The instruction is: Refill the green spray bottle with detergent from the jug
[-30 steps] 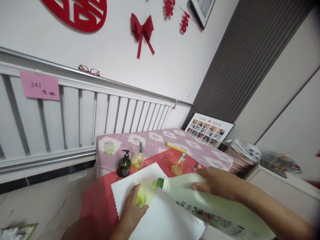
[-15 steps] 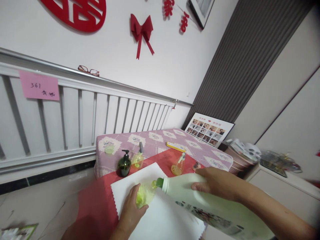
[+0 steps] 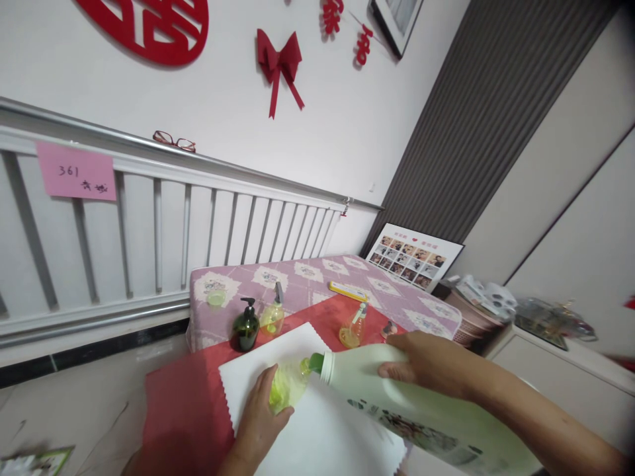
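Observation:
My left hand [image 3: 262, 410] is closed round a small clear bottle [image 3: 290, 385] with yellow-green liquid inside, tilted so that its neck points up and to the right. Gripped from above by my right hand [image 3: 417, 360], a large pale green detergent jug [image 3: 411, 410] lies tipped on its side. The jug's green spout meets the mouth of the small bottle. Whether liquid is flowing between them is hard to make out. Both are over a white board [image 3: 317, 433] with a scalloped edge.
Behind the board stand a dark green pump bottle [image 3: 247, 327], a clear spray bottle [image 3: 273, 318] and another clear spray bottle [image 3: 353, 330]. A yellow case [image 3: 348, 291] lies on the patterned tablecloth [image 3: 347, 268]. A pale green cap [image 3: 216, 297] sits at the far left corner.
Both hands, the jug and the small bottle hold nearly the same position. The view has shifted very slightly.

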A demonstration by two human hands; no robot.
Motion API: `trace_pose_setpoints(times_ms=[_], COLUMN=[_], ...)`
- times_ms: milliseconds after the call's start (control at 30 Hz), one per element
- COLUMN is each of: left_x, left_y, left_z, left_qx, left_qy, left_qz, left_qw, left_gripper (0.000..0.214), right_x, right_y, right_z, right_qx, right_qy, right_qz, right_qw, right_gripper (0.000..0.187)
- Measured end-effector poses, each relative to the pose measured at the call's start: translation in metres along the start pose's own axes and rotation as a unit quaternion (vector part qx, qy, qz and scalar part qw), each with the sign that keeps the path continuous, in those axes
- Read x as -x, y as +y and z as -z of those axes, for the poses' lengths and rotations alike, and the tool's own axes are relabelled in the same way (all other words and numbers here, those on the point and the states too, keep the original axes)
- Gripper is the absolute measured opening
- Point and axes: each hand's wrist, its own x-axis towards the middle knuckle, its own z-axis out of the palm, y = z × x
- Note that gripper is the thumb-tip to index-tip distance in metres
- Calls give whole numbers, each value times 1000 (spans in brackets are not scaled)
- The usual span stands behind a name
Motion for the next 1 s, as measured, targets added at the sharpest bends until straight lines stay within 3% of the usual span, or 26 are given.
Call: trace_pose_setpoints(times_ms=[1000], left_x=[-2], left_y=[-9], left_z=[-5], left_qx=[4], left_qy=[22], left_qz=[-5], left_qw=[1000], left_gripper=[80], right_x=[4], right_y=[-9], right_z=[5], right_qx=[8], right_qy=[-18], right_qz=[-20], right_qw=[1000], right_gripper=[43])
